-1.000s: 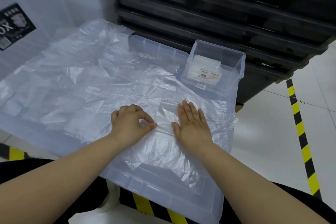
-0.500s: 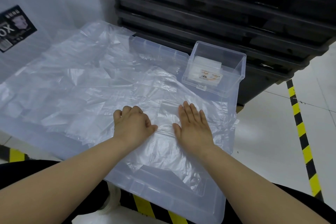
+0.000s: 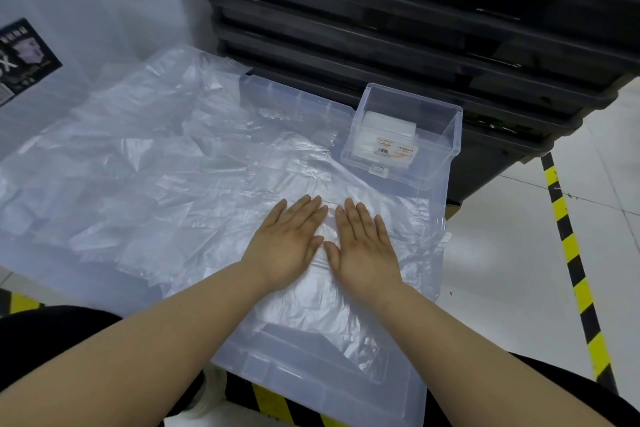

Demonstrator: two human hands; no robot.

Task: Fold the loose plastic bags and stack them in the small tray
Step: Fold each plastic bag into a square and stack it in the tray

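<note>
Both hands lie flat, fingers straight, side by side, thumbs almost touching. The left hand (image 3: 287, 243) and right hand (image 3: 363, 250) press down on the plastic bag (image 3: 311, 308), which is spread over the clear lid (image 3: 311, 388) of a large storage box. Neither hand grips anything.

We judge the bag very light, limp and slippery. It probably traps air and springs back, so a crease holds only under pressure. Best hold: pinch an edge or corner while the other palm pins the sheet.

More loose bags (image 3: 138, 184) lie heaped to the left on the same lid. The small tray (image 3: 446, 146) stands at the lid's far right, near the bag. Inside it we see a low white stack (image 3: 388, 125), likely folded bags, and a label.
</note>
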